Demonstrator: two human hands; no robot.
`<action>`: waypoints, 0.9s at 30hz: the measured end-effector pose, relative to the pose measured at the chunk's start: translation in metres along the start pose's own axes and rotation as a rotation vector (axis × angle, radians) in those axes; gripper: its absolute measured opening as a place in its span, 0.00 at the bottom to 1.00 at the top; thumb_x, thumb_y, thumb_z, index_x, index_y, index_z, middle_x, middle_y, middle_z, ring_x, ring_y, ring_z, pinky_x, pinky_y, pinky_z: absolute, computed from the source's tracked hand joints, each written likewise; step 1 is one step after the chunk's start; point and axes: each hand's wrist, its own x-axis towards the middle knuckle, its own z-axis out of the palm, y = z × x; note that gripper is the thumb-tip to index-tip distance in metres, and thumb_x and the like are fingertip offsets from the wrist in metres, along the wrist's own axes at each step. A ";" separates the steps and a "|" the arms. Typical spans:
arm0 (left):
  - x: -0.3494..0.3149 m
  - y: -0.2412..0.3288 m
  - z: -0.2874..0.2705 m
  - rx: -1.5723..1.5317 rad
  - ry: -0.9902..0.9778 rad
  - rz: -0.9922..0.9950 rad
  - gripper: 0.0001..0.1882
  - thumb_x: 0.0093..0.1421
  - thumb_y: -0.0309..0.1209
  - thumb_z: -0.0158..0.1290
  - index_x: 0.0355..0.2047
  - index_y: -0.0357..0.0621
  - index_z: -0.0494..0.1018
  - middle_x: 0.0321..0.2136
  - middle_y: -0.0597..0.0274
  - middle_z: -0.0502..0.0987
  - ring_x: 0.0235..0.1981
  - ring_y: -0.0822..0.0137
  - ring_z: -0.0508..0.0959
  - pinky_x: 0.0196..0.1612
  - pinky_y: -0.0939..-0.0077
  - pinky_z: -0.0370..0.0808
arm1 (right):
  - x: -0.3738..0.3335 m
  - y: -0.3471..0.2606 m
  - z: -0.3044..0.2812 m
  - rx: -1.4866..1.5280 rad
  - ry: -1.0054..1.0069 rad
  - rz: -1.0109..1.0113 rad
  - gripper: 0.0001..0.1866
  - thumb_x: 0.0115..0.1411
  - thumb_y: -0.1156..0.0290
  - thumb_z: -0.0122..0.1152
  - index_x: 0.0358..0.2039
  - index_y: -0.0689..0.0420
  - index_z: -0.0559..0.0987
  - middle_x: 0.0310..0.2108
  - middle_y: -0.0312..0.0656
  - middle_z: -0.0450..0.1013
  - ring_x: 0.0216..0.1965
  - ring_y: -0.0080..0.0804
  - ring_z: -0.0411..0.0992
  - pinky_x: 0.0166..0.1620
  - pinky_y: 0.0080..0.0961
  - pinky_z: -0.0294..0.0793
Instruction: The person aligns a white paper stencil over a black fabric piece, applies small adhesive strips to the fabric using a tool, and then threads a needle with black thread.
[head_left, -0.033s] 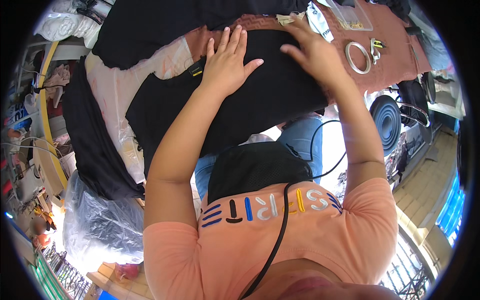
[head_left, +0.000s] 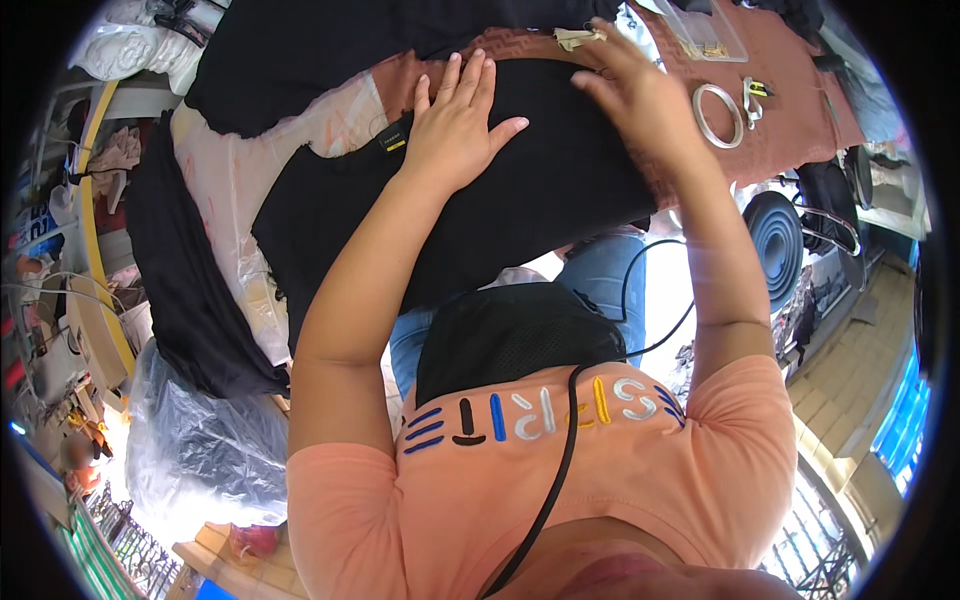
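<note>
A black garment (head_left: 560,180) is spread over the near side of the table and hangs down toward my lap. Flat on it lies my left hand (head_left: 452,130), its fingers stretched out and holding nothing. Beside that hand's wrist, a small black tag (head_left: 394,136) with a yellow strip shows on the garment's edge. Over the garment's right edge is my right hand (head_left: 640,105), open, fingers apart; whether it touches the cloth I cannot tell. Past its fingertips are a beige scrap (head_left: 572,39) and a white label strip (head_left: 634,28), partly hidden by the hand.
A brown patterned cloth (head_left: 790,130) covers the table's right part, with a roll of white tape (head_left: 718,115) and a clear plastic box (head_left: 712,35) on it. More black fabric (head_left: 300,50) lies at the back left. A dark cable (head_left: 560,460) runs down my front.
My right hand has shifted slightly to the right, covering more of the white label strip. My left hand and the black garment have stayed in place.
</note>
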 end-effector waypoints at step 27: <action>-0.131 -0.155 -0.049 -0.104 0.311 -0.570 0.17 0.53 0.42 0.62 0.36 0.44 0.77 0.38 0.56 0.77 0.44 0.54 0.73 0.50 0.63 0.67 | 0.048 -0.036 0.074 0.076 -0.001 0.055 0.04 0.49 0.70 0.65 0.27 0.53 0.80 0.35 0.46 0.71 0.42 0.47 0.67 0.47 0.41 0.66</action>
